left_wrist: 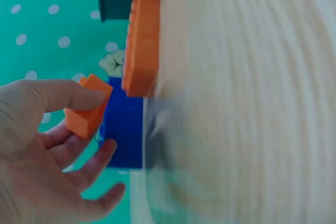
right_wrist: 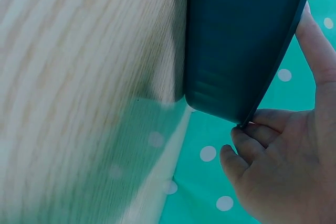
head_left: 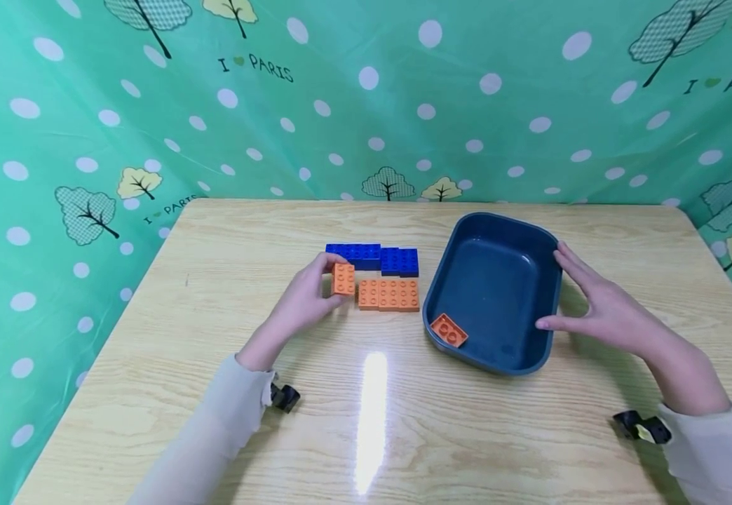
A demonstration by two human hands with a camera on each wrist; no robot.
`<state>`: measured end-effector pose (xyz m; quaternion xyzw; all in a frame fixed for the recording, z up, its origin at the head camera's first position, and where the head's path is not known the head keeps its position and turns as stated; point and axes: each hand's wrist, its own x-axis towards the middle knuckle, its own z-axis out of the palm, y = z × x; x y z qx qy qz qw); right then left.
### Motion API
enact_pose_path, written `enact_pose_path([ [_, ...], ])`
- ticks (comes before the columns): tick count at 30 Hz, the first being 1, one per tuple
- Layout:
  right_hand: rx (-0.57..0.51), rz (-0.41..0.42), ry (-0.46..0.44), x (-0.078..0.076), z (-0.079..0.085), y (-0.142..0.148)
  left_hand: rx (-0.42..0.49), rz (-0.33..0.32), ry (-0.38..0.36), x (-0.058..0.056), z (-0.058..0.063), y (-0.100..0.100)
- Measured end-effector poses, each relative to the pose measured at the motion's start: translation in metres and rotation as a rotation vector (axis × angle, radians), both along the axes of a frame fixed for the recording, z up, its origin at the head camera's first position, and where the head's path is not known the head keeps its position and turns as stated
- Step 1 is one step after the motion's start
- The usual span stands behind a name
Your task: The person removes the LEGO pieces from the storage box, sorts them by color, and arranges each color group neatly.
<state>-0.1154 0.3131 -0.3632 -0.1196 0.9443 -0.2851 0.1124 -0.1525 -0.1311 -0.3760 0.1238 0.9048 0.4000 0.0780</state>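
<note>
My left hand (head_left: 303, 298) pinches an orange toy building brick (head_left: 343, 279) between thumb and fingers, tilted in the left wrist view. Right beside it lies a row of orange bricks (head_left: 388, 294) on the table. Behind these stand blue bricks (head_left: 400, 261), partly hidden by the left hand. To the right is a dark blue plastic bin (head_left: 492, 354); one orange brick (head_left: 449, 330) leans in its near left corner, hollow underside up. My right hand (head_left: 612, 315) holds the bin's right rim, thumb over the edge, fingers at the far right corner.
Everything rests on a light wood-grain table (head_left: 227, 266). A green dotted cloth (head_left: 334, 133) hangs behind and along its sides. A bright glare strip lies on the tabletop in front of the bricks. Each wrist carries a small black device (head_left: 285, 398).
</note>
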Motion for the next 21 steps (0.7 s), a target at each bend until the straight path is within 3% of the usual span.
enact_pose_path([
  [4, -0.012, -0.001, 0.004, 0.0, -0.002, 0.001, -0.173, 0.006, -0.04, -0.001, -0.006, -0.004],
  [8, -0.017, 0.001, 0.007, 0.0, -0.003, 0.001, -0.313, -0.014, -0.029, -0.002, -0.01, -0.002],
  [15, -0.024, 0.006, 0.015, 0.0, -0.003, 0.002, -0.29, -0.058, -0.003, -0.005, -0.013, 0.004],
  [21, -0.022, 0.011, 0.022, 0.0, -0.002, 0.002, -0.284, -0.053, 0.008, -0.004, -0.011, 0.01],
])
